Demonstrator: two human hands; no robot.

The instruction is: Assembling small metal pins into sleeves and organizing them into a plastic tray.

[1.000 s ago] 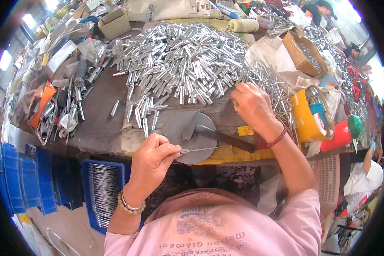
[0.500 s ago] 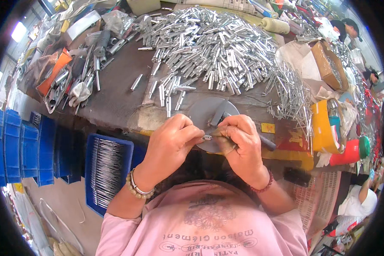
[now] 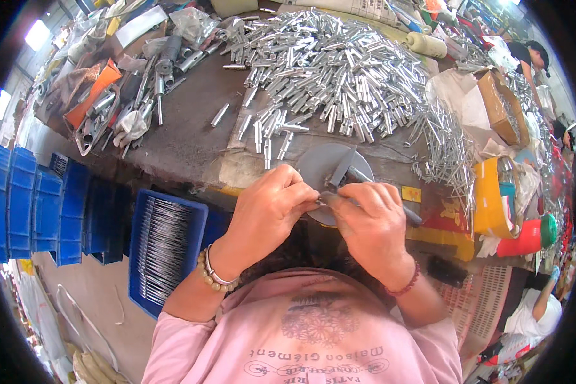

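Note:
My left hand (image 3: 270, 206) is closed in a pinch on a short metal tube (image 3: 320, 200), mostly hidden by the fingertips. At its other end, my right hand (image 3: 372, 221) is also closed, thumb and fingers pressed together. What those right fingers hold, if anything, is too small and covered to make out. Just beyond both hands lies a round grey disc (image 3: 317, 160) bearing an angled metal bracket (image 3: 342, 169). A dark bar (image 3: 412, 216) sticks out past my right hand. Farther back, a big heap of short metal tubes (image 3: 339, 70) covers the bench.
Thin metal pins (image 3: 445, 141) lie in a pile at the right, near a cardboard box (image 3: 498, 105) and a yellow container (image 3: 488, 198). Tools and an orange piece (image 3: 93, 93) clutter the left. Below stands a blue bin (image 3: 201, 233) of metal rods, beside stacked blue crates (image 3: 22, 205).
My fingertips have drawn closer together over the tube, so less of it shows. The right hand has turned, its back now more toward the view. The whole view has shifted slightly.

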